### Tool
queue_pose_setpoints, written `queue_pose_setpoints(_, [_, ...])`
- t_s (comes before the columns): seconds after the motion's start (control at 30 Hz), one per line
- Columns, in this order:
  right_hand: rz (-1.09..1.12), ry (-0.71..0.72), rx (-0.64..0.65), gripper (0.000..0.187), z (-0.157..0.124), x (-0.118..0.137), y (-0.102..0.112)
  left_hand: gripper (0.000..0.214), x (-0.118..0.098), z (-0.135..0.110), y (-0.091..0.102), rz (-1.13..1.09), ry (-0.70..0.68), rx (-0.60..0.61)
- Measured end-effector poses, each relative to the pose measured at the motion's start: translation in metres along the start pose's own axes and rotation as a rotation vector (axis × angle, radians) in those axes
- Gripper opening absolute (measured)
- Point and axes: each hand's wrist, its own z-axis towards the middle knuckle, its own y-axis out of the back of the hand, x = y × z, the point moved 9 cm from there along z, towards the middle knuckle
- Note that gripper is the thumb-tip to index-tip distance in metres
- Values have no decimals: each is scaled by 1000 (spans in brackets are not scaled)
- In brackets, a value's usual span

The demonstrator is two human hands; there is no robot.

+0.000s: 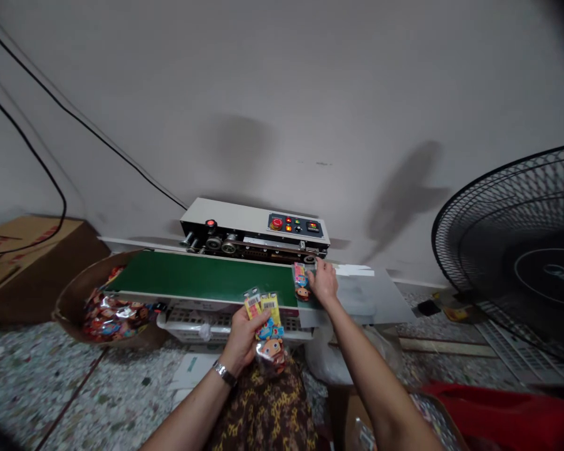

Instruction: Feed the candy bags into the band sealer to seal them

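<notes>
In my left hand (pixel 244 338), closed around their edges, are several clear toy packets (pixel 269 338). They have yellow barcode header cards and cartoon figures in blue with brown hair. My right hand (pixel 323 282) is at the right end of the band sealing machine (pixel 258 228), its thumb apart from bent fingers near the machine's slot. Just left of that thumb, another toy packet (pixel 301 282) with a pink header lies at the belt's right end. Whether the thumb touches its edge is hard to tell. The green conveyor belt (pixel 192 275) runs left from there.
A carton (pixel 68 300) full of shiny toy packets (pixel 115 316) stands under the belt's left end. A closed cardboard box (pixel 37 263) is farther left. A black fan (pixel 521 250) stands at right. Below the belt is a white basket (pixel 183 326); red material (pixel 502 416) lies lower right.
</notes>
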Motion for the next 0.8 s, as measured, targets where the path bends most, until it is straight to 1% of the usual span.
queue_pose_setpoints(0.03, [127, 82, 23, 39, -13, 15, 0, 32, -4, 1, 0, -10, -23, -13])
queue_pose_setpoints(0.07, [282, 135, 99, 36, -29, 28, -4, 32, -8, 1, -1, -20, -48, -31])
queue_pose_setpoints(0.1, [438, 164, 214, 33, -47, 41, -11, 33, -11, 2, -1, -30, -73, -49])
queue_pose_setpoints(0.13, [575, 168, 339, 33, -67, 52, -20, 34, -15, 2, -3, -38, -95, -57])
queue_pose_setpoints(0.17, [670, 167, 438, 32, -85, 62, -26, 35, -17, 3, -5, -44, -115, -58])
queue_pose_setpoints(0.2, [727, 162, 493, 31, -100, 68, -31, 37, -19, 4, -8, -48, -130, -51])
queue_pose_setpoints(0.23, [749, 159, 502, 29, -110, 72, -32, 38, -20, 4, -11, -52, -140, -42])
queue_pose_setpoints(0.3, [734, 147, 430, 24, -115, 70, -28, 41, -18, 5, -15, -63, -140, -30])
queue_pose_setpoints(0.4, [742, 65, 292, 25, -98, 47, -15, 41, -10, 5, -11, -74, -99, -56])
queue_pose_setpoints(0.5, [795, -24, 114, 29, -78, 19, 6, 40, -6, 3, -4, -53, -64, -78])
queue_pose_setpoints(0.57, [805, -28, 22, 29, -76, 12, 18, 41, -5, 2, -7, -25, -56, -48])
queue_pose_setpoints(0.6, [802, -13, 6, 29, -78, 14, 20, 42, -5, 2, -10, -5, -51, -22])
queue_pose_setpoints(0.63, [797, 9, 20, 28, -82, 18, 19, 44, -5, 1, -14, 16, -46, 5])
queue_pose_setpoints(0.7, [778, 50, 99, 26, -93, 32, 9, 45, -4, 1, -22, 69, -37, 45])
queue_pose_setpoints(0.8, [765, 97, 204, 25, -107, 50, -2, 35, -11, -1, -21, 178, -92, 7])
